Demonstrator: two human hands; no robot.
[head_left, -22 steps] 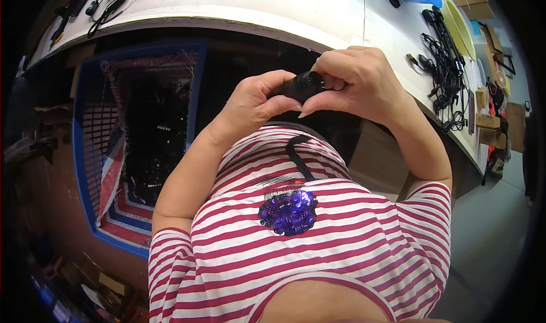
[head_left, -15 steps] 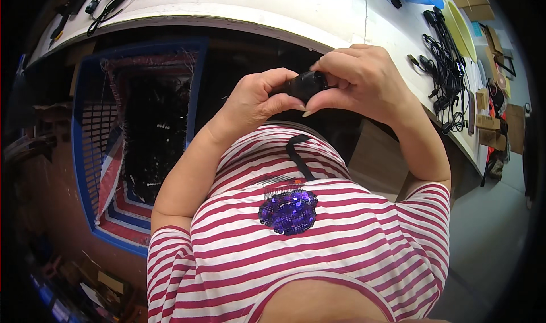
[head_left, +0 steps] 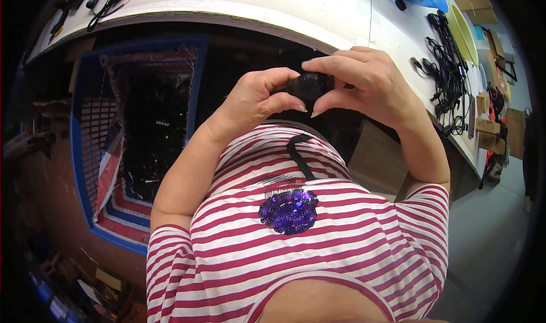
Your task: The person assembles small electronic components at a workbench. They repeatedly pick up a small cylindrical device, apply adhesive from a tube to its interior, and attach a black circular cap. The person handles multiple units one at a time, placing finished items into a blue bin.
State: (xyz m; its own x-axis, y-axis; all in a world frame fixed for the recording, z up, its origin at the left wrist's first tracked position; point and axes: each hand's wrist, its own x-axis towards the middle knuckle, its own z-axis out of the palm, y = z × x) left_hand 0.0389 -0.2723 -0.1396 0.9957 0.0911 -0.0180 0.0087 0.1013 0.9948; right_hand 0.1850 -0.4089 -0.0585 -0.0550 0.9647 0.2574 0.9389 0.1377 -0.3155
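In front of my belly I hold a small, glossy black rounded piece [head_left: 314, 87]; its exact kind is not clear. My left hand [head_left: 263, 97] pinches its left end between thumb and bent fingers. Around the right side curves my right hand [head_left: 369, 83], index finger over the top and thumb at the lower edge. The dark space behind partly hides the piece's outline.
A blue plastic basket [head_left: 85, 169], lined with striped woven cloth, stands at left with shiny black pieces [head_left: 153, 129] inside. Beyond my hands runs a white worktable [head_left: 273, 10]. Black cables [head_left: 446, 78] lie on its right part, beside a yellow-green tub [head_left: 463, 33].
My right hand has shifted slightly right, its index finger and thumb spread wider around the black piece. The left hand keeps its pinch, nearly unmoved.
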